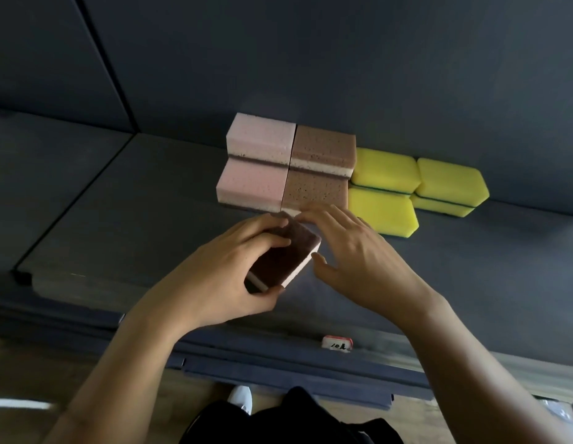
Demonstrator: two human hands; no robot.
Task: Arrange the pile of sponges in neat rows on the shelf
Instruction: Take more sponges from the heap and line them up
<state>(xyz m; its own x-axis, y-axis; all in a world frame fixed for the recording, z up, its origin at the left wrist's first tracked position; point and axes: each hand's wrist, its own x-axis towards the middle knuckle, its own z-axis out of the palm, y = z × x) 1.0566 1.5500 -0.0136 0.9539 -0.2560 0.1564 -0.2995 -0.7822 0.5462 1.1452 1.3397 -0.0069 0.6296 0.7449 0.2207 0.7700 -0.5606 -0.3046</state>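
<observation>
On the dark grey shelf (pixel 124 200) sponges stand in rows against the back wall: two pink sponges (pixel 253 169) at the left, two brown sponges (pixel 320 169) beside them, and yellow sponges (pixel 386 190) at the right. My left hand (pixel 214 274) grips a sponge with a dark brown scouring face and pink body (pixel 286 256), tilted, just in front of the pink and brown rows. My right hand (pixel 358 254) hovers beside it with fingers spread, fingertips near the sponge's far edge and the front brown sponge.
The shelf's front rail carries a small white and red price label (pixel 337 343). A vertical seam divides the back wall (pixel 105 62) at the left. Below the shelf lie wood flooring, a white shoe (pixel 241 397) and dark clothing.
</observation>
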